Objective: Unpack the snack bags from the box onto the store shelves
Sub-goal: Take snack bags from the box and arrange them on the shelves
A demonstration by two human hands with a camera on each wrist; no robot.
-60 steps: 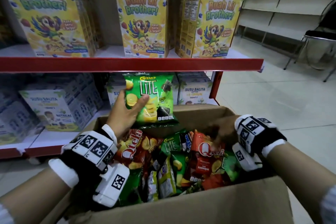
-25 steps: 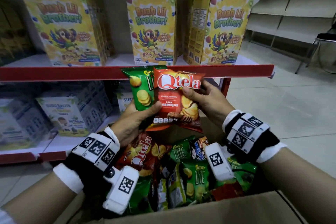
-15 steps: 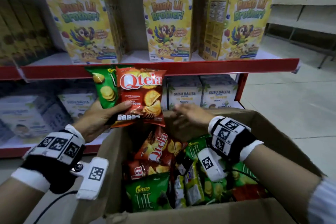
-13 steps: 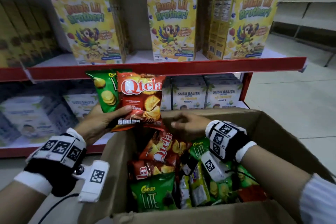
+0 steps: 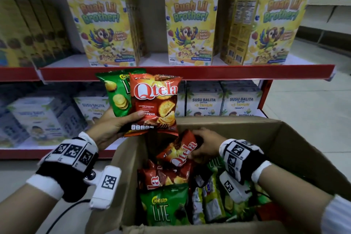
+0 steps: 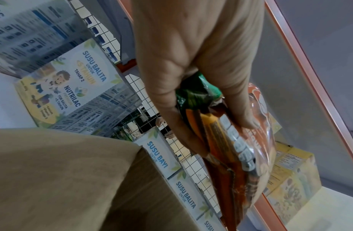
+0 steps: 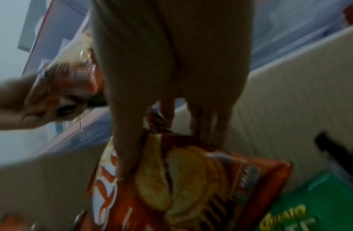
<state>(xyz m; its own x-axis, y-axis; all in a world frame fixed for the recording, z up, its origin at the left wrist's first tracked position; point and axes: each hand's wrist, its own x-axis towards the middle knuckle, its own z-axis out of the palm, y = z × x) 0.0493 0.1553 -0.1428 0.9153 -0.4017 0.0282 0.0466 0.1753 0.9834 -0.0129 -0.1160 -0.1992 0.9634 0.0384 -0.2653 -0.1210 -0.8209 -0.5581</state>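
Observation:
My left hand [image 5: 121, 125] holds two snack bags upright in front of the red shelf edge: a red Qtela bag [image 5: 154, 104] in front and a green Chitato Lite bag [image 5: 116, 93] behind it. In the left wrist view the thumb and fingers [image 6: 237, 100] clamp both bags' lower ends [image 6: 237, 150]. My right hand [image 5: 204, 143] is inside the cardboard box [image 5: 296, 150], pinching the top of another red Qtela bag [image 5: 180, 150]; the right wrist view shows the thumb and fingers [image 7: 130, 150] on that bag [image 7: 191, 184]. More snack bags [image 5: 165, 207] fill the box.
Yellow cereal boxes [image 5: 190, 24] stand on the upper shelf with gaps between them. Pale milk boxes [image 5: 222, 99] line the lower shelf behind the box. A red shelf edge [image 5: 190, 72] runs across. Tiled floor and bare grey shelving [image 5: 326, 11] lie to the right.
My right hand let go of the red Qtela bag, which my left hand now holds with the green one, dropped into the box and took hold of another red Qtela bag.

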